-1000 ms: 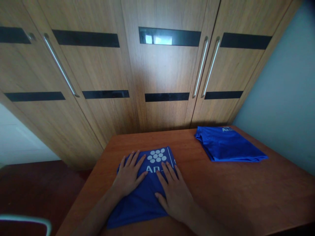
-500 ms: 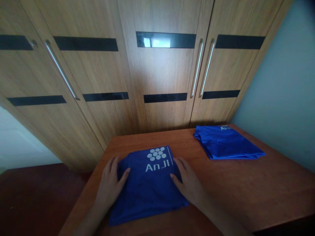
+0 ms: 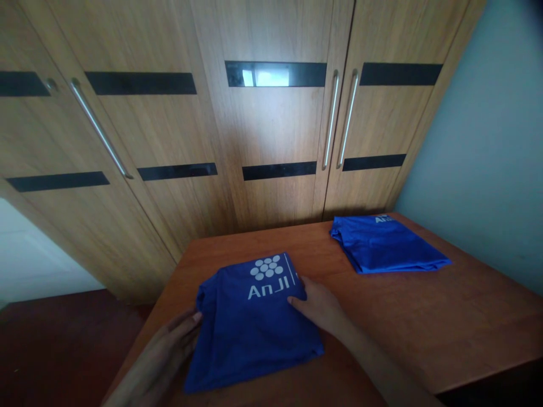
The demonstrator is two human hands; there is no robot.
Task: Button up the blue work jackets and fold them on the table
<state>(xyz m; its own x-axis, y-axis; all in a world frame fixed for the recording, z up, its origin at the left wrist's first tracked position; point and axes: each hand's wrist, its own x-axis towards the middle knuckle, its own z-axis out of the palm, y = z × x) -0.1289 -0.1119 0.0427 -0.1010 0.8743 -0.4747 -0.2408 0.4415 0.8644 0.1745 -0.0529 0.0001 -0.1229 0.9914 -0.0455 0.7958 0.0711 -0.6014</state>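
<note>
Right hand (some fingers hidden), touching blue cloth

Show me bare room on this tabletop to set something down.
Widest: the tabletop between the right hand, the far blue cloth and the front edge. A narrower strip lies between the near blue cloth and the wardrobe. Crowded: the near blue cloth's sides, by left hand and right hand.

Room between near cloth and far cloth
A hand could cross the tabletop there; the wardrobe bars the back, the wall the right.
</note>
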